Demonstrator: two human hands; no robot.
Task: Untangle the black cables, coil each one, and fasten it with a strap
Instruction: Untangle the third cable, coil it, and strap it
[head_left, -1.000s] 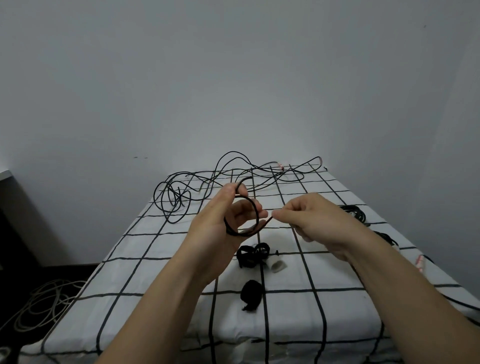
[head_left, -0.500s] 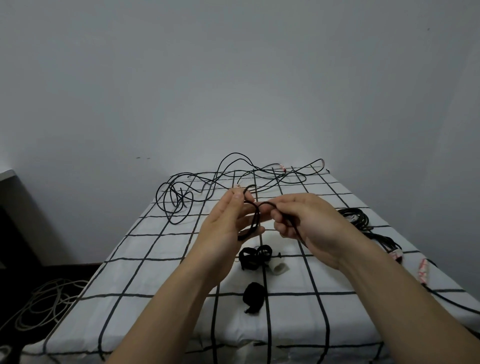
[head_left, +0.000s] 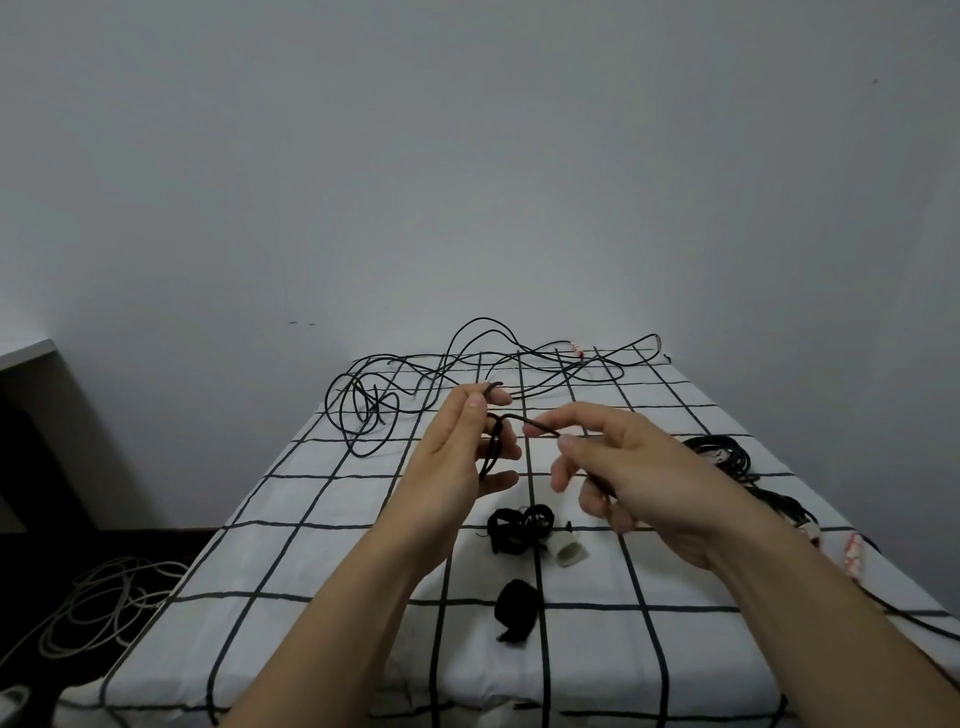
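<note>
**Hands part, cable stretched between them**

Half a second ago both hands met above the strap bundle (head_left: 519, 527). Now the right hand (head_left: 639, 478) has drawn off to the right, and a short run of black cable (head_left: 540, 427) spans the gap. The left hand (head_left: 457, 457) holds a small loop of it round its curled fingers, and the right pinches it between thumb and forefinger. The span lies roughly left to right, and the loop hangs near upright.

Both hands hover above the bundle, hiding part of the checked cloth (head_left: 311, 545). Beyond the bundle sprawls the tangle (head_left: 415, 374). To its right lie a coiled cable (head_left: 722, 452) and a red-and-white plug (head_left: 852, 553), its marks too small to read. A white piece (head_left: 571, 551) sits just beside the bundle, and a black strap lump (head_left: 517, 610) lies nearer the person. Far left, on the floor, lies pale cable (head_left: 104, 597).
</note>
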